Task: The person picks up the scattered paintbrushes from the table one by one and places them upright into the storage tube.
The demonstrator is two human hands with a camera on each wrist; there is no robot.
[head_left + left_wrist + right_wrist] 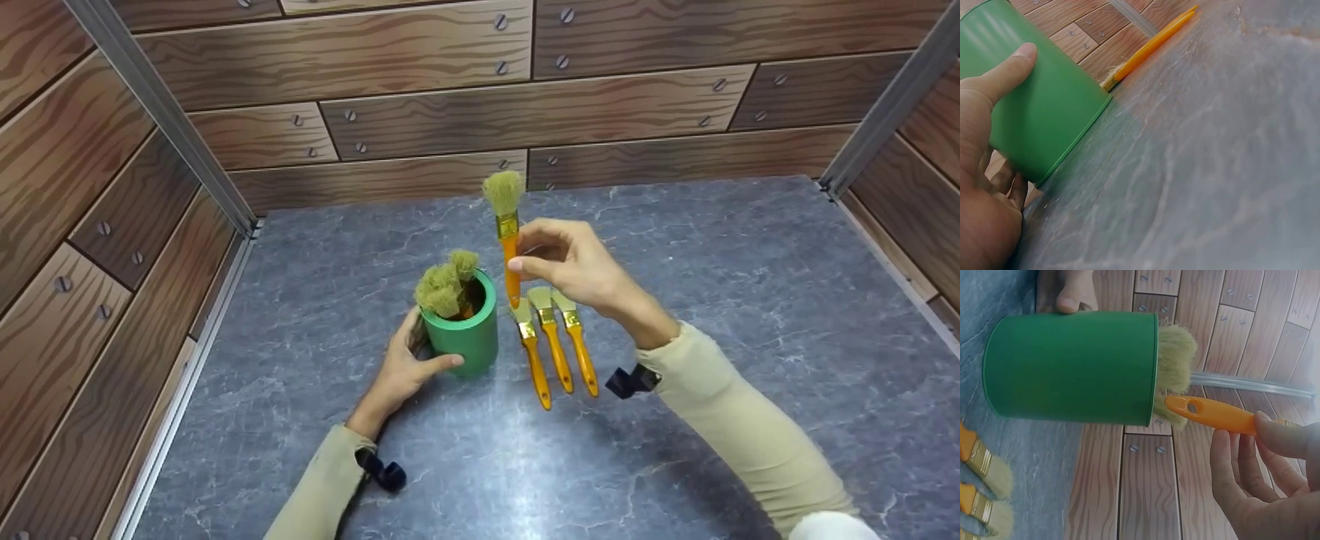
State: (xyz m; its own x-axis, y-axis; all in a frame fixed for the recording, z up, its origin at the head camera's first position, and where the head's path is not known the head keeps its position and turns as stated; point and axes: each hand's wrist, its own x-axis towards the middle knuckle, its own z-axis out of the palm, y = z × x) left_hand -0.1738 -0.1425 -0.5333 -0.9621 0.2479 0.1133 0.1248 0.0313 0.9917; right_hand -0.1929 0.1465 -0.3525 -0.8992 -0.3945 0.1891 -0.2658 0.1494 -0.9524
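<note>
A green cylindrical container (469, 346) stands upright on the table, several brushes (442, 289) inside it with bristles up. My left hand (405, 367) holds its near left side, thumb across the front; the left wrist view shows the fingers curving round behind the container (1055, 107). Just right of the rim, my right hand (574, 262) pinches a paintbrush (510, 247) by its orange handle, bristles up and handle end down. In the right wrist view that handle's holed end (1190, 406) shows close to the rim and the bristles in the container.
Three more paintbrushes (559, 349) with orange handles lie side by side on the grey marbled table (712, 255), right of the container. Wood-patterned walls (420, 60) with metal corner posts (172, 127) enclose the back and sides.
</note>
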